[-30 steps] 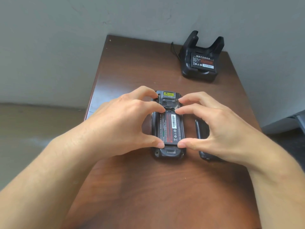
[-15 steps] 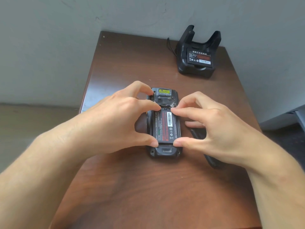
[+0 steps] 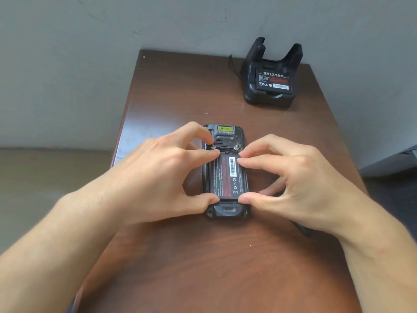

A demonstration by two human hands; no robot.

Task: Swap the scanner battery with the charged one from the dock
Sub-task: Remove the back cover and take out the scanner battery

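both hands pinch the black red-labelled battery (image 3: 228, 176) seated in the open back of the black handheld scanner (image 3: 226, 171) lying mid-table

left hand (image 3: 158, 177) and right hand (image 3: 300, 184) each set a narrowed thumb and forefinger on the battery's near and far corners; far right on the brown wooden table (image 3: 180, 91), the black charging dock (image 3: 269, 75) holds a second black labelled battery (image 3: 274, 81); a dark cover lies mostly hidden under the right hand

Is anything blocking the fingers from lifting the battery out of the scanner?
Nothing visible. The cover is off and the battery lies exposed in the scanner, with the left hand and right hand pinching its corners.
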